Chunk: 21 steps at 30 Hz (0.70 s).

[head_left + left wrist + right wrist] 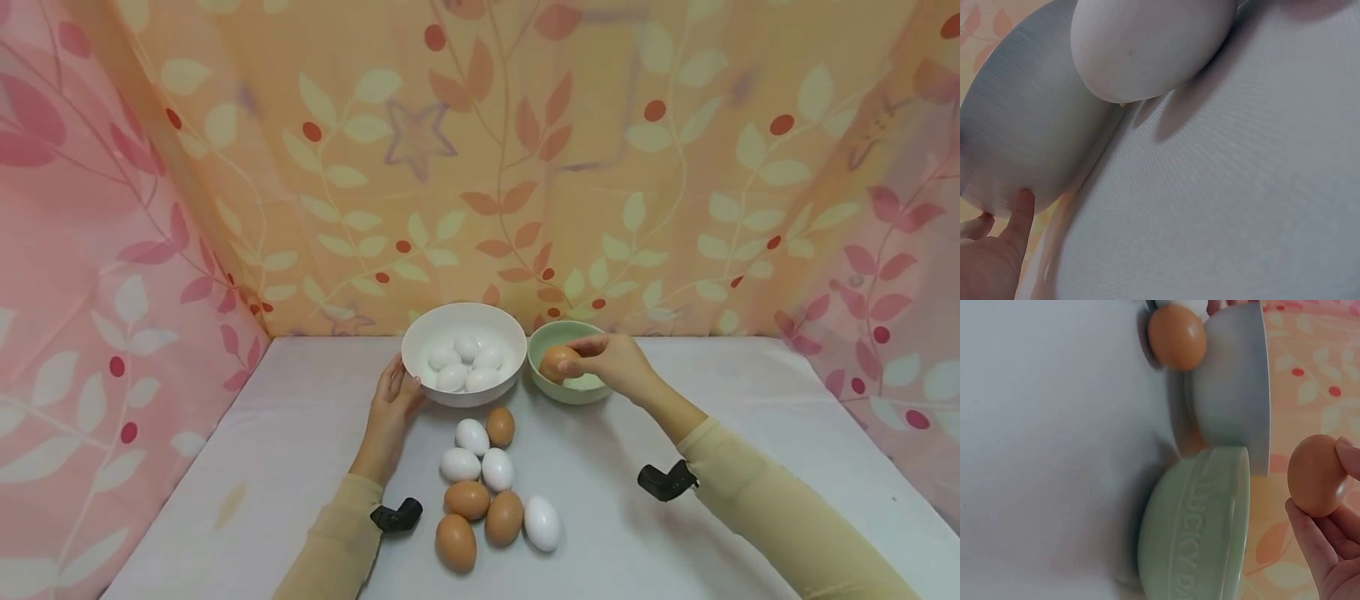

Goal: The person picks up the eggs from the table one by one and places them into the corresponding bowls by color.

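Note:
My right hand [611, 362] pinches a brown egg [559, 364] between thumb and fingertips over the light green bowl [573, 397]. In the right wrist view this brown egg [1317, 475] is above the rim of the green bowl [1197, 531], which has raised lettering on its side. My left hand [390, 408] touches the outer left side of the white bowl [465, 398] with its fingers and thumb. Inside the white bowl lie several white eggs [465, 347]. The left wrist view shows the fingertips [1024, 199] against the bowl's outer wall [1029, 119].
In front of the bowls, loose brown eggs [504, 518] and white eggs [542, 523] lie grouped on the white tablecloth [645, 550]. The two bowls stand side by side near the back edge. Patterned cloth [480, 167] hangs behind and at both sides.

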Available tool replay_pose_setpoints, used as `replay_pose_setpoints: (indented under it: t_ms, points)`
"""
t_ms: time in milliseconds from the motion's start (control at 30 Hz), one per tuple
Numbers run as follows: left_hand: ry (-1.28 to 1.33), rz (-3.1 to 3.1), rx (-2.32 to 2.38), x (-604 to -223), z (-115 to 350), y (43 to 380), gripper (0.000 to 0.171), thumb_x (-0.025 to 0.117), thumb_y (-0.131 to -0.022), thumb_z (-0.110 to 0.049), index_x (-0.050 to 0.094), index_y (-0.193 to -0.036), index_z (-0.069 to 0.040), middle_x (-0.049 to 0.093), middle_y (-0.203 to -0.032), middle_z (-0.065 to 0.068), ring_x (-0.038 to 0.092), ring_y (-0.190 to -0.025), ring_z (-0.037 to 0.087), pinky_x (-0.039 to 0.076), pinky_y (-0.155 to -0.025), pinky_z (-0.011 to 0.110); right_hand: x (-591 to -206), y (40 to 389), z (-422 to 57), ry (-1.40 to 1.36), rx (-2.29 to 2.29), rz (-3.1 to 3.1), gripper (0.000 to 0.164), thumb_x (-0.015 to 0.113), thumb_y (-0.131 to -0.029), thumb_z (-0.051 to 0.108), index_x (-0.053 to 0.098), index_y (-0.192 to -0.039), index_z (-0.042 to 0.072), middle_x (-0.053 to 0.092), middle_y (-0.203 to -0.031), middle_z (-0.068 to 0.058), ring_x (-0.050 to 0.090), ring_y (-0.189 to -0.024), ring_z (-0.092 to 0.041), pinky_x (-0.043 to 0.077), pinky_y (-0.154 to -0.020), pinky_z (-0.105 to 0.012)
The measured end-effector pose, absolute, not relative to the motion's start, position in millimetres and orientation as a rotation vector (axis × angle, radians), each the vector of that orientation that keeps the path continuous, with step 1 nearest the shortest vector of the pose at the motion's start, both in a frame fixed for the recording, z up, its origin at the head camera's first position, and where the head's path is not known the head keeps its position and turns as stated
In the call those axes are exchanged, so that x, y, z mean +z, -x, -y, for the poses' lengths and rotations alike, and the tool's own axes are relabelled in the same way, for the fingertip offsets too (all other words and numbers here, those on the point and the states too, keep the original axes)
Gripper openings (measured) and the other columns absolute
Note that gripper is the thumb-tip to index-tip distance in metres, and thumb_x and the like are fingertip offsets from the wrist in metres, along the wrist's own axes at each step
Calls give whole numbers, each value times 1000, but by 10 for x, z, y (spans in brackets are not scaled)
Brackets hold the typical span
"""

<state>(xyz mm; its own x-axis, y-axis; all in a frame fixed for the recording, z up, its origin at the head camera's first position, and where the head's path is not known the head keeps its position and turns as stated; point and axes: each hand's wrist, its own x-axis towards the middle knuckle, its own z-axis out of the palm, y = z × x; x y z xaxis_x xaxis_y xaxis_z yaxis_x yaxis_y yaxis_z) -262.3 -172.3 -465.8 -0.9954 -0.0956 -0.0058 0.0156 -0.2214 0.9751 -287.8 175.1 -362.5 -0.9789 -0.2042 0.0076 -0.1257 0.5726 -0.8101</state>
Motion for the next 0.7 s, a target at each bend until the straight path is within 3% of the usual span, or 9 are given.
replay_pose_setpoints:
  t_ms: [267, 700]
  points:
    - [-100, 1920, -2391, -4672, 1731, 2627, 65, 54, -103, -18, 21, -159, -23, 14, -168, -1, 25, -151, 14, 39, -117, 39, -3619, 3006, -1799, 241, -1435, -2708, 54, 80, -84, 36, 68, -124, 1, 70, -122, -18, 60, -122, -31, 50, -99, -37]
    - [-99, 1919, -2384, -4658, 1722, 2623, 64, 54, -103, -18, 22, -158, -24, 15, -168, -1, 26, -151, 15, 40, -117, 38, -3738, 3238, -1832, 135, -1434, -2744, 53, 76, -88, 33, 66, -126, -2, 64, -130, -23, 55, -127, -36, 45, -109, -46]
